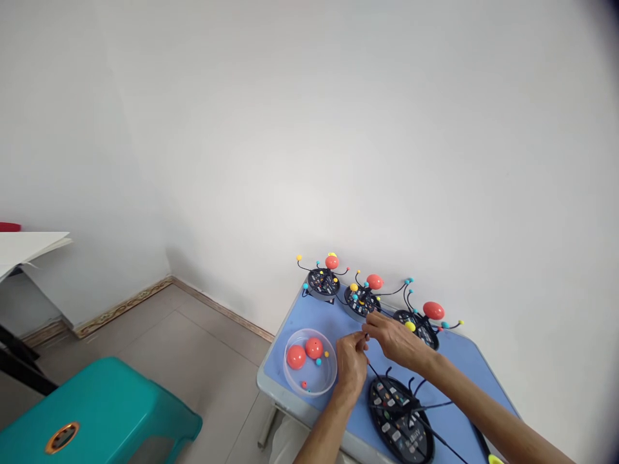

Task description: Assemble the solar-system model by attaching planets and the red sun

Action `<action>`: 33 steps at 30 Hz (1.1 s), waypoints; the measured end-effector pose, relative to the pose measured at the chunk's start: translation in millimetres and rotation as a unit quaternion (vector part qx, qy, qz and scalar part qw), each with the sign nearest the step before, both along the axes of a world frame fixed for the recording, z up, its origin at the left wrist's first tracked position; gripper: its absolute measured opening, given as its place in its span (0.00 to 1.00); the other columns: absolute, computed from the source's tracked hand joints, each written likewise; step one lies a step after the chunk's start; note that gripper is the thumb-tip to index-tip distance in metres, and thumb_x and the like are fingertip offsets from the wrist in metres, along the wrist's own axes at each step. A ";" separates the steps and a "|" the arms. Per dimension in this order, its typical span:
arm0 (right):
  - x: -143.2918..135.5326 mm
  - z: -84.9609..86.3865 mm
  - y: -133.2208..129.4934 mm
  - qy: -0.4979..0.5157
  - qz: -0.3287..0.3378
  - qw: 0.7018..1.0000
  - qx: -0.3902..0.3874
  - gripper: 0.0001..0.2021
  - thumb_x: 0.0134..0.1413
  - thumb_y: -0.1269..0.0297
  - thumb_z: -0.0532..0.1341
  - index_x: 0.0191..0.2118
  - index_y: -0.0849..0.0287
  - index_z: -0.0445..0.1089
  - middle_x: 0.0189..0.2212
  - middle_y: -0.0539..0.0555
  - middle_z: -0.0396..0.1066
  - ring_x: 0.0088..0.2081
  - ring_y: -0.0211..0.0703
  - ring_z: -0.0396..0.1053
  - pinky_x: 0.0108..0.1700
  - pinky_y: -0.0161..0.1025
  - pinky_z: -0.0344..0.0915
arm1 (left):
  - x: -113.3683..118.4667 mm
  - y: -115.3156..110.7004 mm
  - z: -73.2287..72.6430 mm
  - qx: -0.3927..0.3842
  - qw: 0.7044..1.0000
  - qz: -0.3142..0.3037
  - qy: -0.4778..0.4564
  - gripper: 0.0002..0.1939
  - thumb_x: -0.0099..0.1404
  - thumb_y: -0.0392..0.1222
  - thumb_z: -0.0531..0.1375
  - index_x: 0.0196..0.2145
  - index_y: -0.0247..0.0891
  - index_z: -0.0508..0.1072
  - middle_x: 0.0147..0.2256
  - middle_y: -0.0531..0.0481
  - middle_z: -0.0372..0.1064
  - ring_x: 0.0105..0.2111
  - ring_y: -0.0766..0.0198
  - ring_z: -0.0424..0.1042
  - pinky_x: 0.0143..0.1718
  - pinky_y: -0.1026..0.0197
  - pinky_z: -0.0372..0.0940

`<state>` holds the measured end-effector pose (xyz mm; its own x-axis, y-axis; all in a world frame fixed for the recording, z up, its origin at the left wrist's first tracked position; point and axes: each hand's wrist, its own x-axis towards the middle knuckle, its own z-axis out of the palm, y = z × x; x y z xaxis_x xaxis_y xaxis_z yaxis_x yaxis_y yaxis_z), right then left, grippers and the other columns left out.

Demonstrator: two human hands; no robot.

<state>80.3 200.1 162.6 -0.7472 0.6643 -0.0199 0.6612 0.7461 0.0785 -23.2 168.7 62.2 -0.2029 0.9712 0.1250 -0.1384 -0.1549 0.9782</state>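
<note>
My left hand (352, 362) is closed around the upper end of a thin black rod (375, 372). Fingertips of my right hand (393, 336) pinch together at the same end, touching my left fingers; what they hold is too small to make out. The rod runs down to a planet model (403, 430) with a black oval base and several bare bent arms, below my right forearm. Left of my left hand sits a clear round tub (286, 374). Inside it are two large red balls (296, 356) and a few small coloured beads (318, 362).
Along the wall side of the blue table (290, 325) stand three models with coloured balls: a left one (324, 282), a middle one (362, 301) and a right one (420, 327). A yellow-and-black tool (494, 459) lies at the lower right. A teal stool (111, 406) is on the floor.
</note>
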 end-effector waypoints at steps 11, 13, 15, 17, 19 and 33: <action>-10.3 7.1 -0.8 -0.017 -0.088 0.995 -0.031 0.15 0.57 0.79 0.53 0.32 0.60 0.75 0.34 0.57 0.75 0.36 0.45 0.75 0.34 0.36 0.61 | 1.9 3.2 -9.5 0.016 1.000 -0.005 0.000 0.13 0.57 0.39 0.51 0.20 0.36 0.70 0.19 0.56 0.56 0.18 0.69 0.58 0.19 0.65 0.51; -12.6 6.8 -1.3 -0.031 -0.098 0.994 -0.023 0.15 0.57 0.79 0.53 0.32 0.60 0.76 0.34 0.57 0.76 0.36 0.45 0.75 0.34 0.36 0.60 | 2.9 4.0 -10.8 0.017 1.000 -0.004 -0.004 0.13 0.57 0.40 0.51 0.20 0.36 0.71 0.19 0.56 0.56 0.18 0.69 0.57 0.19 0.66 0.50; -15.0 5.5 -2.1 -0.051 -0.107 0.993 -0.010 0.14 0.55 0.80 0.53 0.32 0.61 0.76 0.34 0.58 0.77 0.36 0.46 0.76 0.32 0.36 0.59 | 3.9 4.7 -11.8 0.017 1.000 0.000 -0.006 0.12 0.56 0.39 0.51 0.20 0.36 0.72 0.19 0.56 0.56 0.18 0.69 0.57 0.19 0.66 0.50; -17.1 3.6 -3.1 -0.074 -0.113 0.991 0.006 0.14 0.52 0.82 0.54 0.33 0.63 0.76 0.35 0.61 0.77 0.36 0.49 0.76 0.32 0.37 0.58 | 4.8 5.1 -12.5 0.015 1.000 0.007 -0.008 0.13 0.55 0.38 0.51 0.21 0.35 0.73 0.20 0.56 0.57 0.18 0.70 0.57 0.19 0.65 0.50; -18.8 1.8 -4.4 -0.092 -0.113 0.989 0.020 0.15 0.51 0.84 0.54 0.35 0.65 0.76 0.36 0.64 0.77 0.38 0.51 0.76 0.32 0.38 0.59 | 5.3 5.0 -12.8 0.013 1.000 0.013 -0.007 0.14 0.56 0.37 0.50 0.23 0.35 0.74 0.20 0.56 0.57 0.18 0.70 0.57 0.20 0.66 0.50; -14.8 7.4 -16.4 -0.074 -0.113 0.990 0.038 0.14 0.59 0.82 0.54 0.47 0.67 0.70 0.40 0.63 0.78 0.43 0.53 0.77 0.36 0.39 0.64 | 0.5 -2.2 -5.7 0.000 0.998 0.034 0.053 0.15 0.64 0.37 0.54 0.39 0.33 0.80 0.23 0.51 0.70 0.16 0.68 0.62 0.21 0.64 0.58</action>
<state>65.5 183.7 170.0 -0.5718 0.8181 -0.0618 0.7876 0.5684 0.2380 -22.7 166.5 56.5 -0.2536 0.9556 0.1499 -0.0229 -0.1608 0.9867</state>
